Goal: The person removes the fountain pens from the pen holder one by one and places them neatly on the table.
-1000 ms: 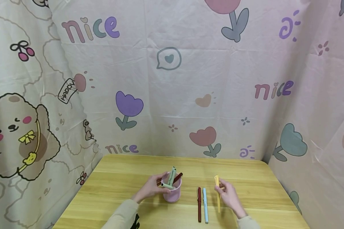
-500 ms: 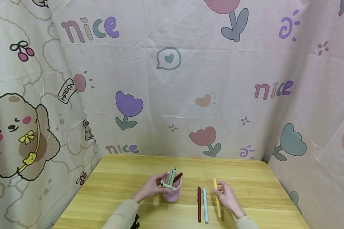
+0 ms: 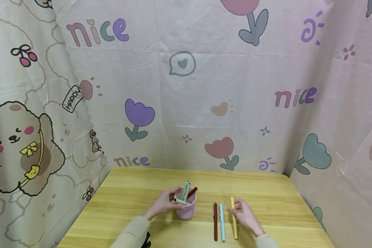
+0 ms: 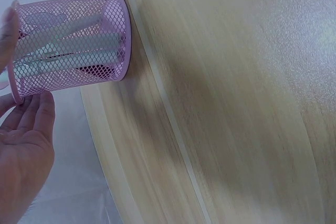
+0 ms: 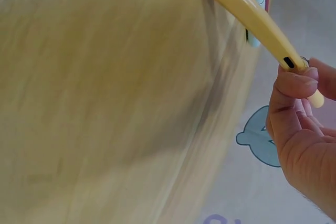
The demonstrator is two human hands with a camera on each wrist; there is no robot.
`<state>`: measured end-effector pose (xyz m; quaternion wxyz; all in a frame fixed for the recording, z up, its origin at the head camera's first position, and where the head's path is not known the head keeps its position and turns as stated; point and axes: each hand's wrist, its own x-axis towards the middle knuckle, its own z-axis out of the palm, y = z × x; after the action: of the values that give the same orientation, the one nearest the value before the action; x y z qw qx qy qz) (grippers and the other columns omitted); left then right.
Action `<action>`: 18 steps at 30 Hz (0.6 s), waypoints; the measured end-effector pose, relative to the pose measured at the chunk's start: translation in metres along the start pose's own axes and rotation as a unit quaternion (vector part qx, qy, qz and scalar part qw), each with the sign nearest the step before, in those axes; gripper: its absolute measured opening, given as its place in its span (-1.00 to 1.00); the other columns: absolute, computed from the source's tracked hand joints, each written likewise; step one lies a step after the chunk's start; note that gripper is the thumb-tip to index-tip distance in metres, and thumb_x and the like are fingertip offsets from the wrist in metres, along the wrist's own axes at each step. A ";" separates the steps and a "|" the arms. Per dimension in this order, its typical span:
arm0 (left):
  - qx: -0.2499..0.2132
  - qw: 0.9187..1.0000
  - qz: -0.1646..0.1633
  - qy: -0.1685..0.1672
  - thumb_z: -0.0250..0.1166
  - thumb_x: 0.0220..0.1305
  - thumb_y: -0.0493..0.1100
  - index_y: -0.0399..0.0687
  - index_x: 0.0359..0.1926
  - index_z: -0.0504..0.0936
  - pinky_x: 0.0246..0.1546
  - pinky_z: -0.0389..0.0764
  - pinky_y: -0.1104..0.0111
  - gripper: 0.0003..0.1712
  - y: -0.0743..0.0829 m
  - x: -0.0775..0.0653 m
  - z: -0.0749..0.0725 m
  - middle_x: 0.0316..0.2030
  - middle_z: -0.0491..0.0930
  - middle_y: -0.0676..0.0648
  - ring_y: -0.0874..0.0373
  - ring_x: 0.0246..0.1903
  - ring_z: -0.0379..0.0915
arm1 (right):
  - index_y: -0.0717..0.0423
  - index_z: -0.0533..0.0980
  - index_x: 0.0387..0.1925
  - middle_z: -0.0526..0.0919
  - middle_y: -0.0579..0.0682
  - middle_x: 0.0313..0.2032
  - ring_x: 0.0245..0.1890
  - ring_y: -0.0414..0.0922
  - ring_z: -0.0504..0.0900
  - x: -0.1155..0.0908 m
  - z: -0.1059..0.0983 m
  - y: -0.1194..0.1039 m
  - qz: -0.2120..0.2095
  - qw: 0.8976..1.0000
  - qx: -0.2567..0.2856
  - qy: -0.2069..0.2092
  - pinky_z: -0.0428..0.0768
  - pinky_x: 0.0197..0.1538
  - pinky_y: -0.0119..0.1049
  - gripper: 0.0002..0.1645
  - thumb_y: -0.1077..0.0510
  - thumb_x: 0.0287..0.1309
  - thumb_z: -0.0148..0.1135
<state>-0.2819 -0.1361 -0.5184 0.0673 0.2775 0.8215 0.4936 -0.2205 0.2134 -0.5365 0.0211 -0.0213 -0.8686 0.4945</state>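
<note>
My left hand [image 3: 165, 202] grips the rim of a pink mesh pen cup [image 3: 186, 211], thumb on one side and fingers on the other. Green pens [image 3: 185, 190] and dark red pens [image 3: 192, 193] lean inside it; the mesh shows them in the left wrist view. A yellow pen [image 3: 234, 224] is pinched between thumb and fingers of my right hand [image 3: 244, 213], its lower end close over the table. To its left a light blue pen [image 3: 221, 222] and a dark red pen [image 3: 215, 221] lie side by side, pointing away from me.
The wooden table [image 3: 136, 182] ends at a printed cloth backdrop [image 3: 186, 103] behind and at both sides. A small black object [image 3: 146, 240] shows beside the left sleeve [image 3: 133, 231] at the front.
My right hand has lowered the yellow pen toward me and slightly left, bringing it closer to line with the other two pens. The left hand and cup stay put.
</note>
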 end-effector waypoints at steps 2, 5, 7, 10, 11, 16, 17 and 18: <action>-0.001 1.000 -0.001 0.000 0.55 0.06 -0.18 -0.51 0.43 0.18 0.33 0.49 -0.05 0.05 0.000 0.000 0.000 0.36 0.32 -0.51 -0.40 0.32 0.38 | 0.45 0.40 0.08 0.66 0.15 -0.29 -0.36 -0.08 0.62 0.000 0.000 0.001 -0.001 1.000 0.002 -0.007 0.64 -0.40 -0.37 -0.56 0.35 0.20 0.27; -0.001 1.000 -0.003 0.000 0.55 0.06 -0.18 -0.51 0.43 0.18 0.34 0.48 -0.05 0.05 -0.001 0.001 0.000 0.36 0.32 -0.51 -0.40 0.32 0.38 | 0.46 0.38 0.09 0.63 0.16 -0.31 -0.45 -0.09 0.57 0.000 0.000 0.003 0.004 1.000 0.019 -0.023 0.61 -0.50 -0.40 -0.55 0.35 0.22 0.25; 0.002 1.000 -0.002 0.001 0.55 0.06 -0.18 -0.52 0.43 0.17 0.33 0.49 -0.05 0.05 0.000 0.000 0.000 0.36 0.32 -0.51 -0.40 0.31 0.38 | 0.47 0.36 0.10 0.60 0.14 -0.33 -0.53 -0.12 0.52 0.001 0.001 0.004 0.004 0.999 0.028 -0.035 0.55 -0.58 -0.45 -0.55 0.35 0.23 0.24; 0.006 1.000 -0.001 0.000 0.56 0.05 -0.18 -0.52 0.43 0.17 0.33 0.49 -0.07 0.06 0.000 0.000 0.000 0.36 0.32 -0.51 -0.41 0.31 0.38 | 0.47 0.34 0.10 0.58 0.11 -0.36 -0.62 -0.16 0.45 0.002 0.001 0.007 0.006 0.998 0.039 -0.047 0.46 -0.66 -0.50 -0.55 0.35 0.24 0.22; 0.007 1.000 -0.001 0.000 0.56 0.05 -0.18 -0.52 0.43 0.17 0.33 0.49 -0.07 0.06 0.000 0.000 0.000 0.36 0.32 -0.51 -0.41 0.31 0.38 | 0.47 0.34 0.11 0.57 0.10 -0.36 -0.63 -0.17 0.44 0.002 0.001 0.008 0.006 0.998 0.040 -0.051 0.45 -0.66 -0.51 -0.55 0.35 0.24 0.22; 0.006 1.000 -0.001 -0.001 0.56 0.05 -0.18 -0.51 0.43 0.17 0.33 0.49 -0.07 0.06 0.000 0.000 0.000 0.37 0.31 -0.51 -0.41 0.32 0.37 | 0.48 0.36 0.05 0.57 0.09 -0.39 -0.65 -0.20 0.43 0.004 0.002 0.012 -0.005 0.997 0.039 -0.066 0.46 -0.68 -0.51 -0.59 0.36 0.23 0.24; 0.005 1.000 -0.001 -0.001 0.55 0.05 -0.18 -0.51 0.43 0.17 0.33 0.48 -0.06 0.06 0.000 0.000 0.000 0.37 0.31 -0.51 -0.41 0.32 0.37 | 0.48 0.37 0.04 0.57 0.09 -0.40 -0.65 -0.20 0.43 0.005 0.002 0.013 -0.007 0.997 0.039 -0.070 0.46 -0.68 -0.51 -0.59 0.36 0.22 0.24; 0.004 1.000 -0.001 -0.001 0.55 0.05 -0.18 -0.51 0.43 0.17 0.34 0.48 -0.06 0.06 0.000 0.000 0.000 0.37 0.31 -0.51 -0.41 0.32 0.36 | 0.49 0.37 0.02 0.56 0.08 -0.41 -0.65 -0.20 0.42 0.005 0.003 0.013 -0.010 0.996 0.039 -0.074 0.46 -0.68 -0.51 -0.60 0.36 0.22 0.25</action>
<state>-0.2818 -0.1365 -0.5188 0.0676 0.2773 0.8236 0.4901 -0.2253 0.2182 -0.5491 -0.0373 0.0246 -0.8482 0.5278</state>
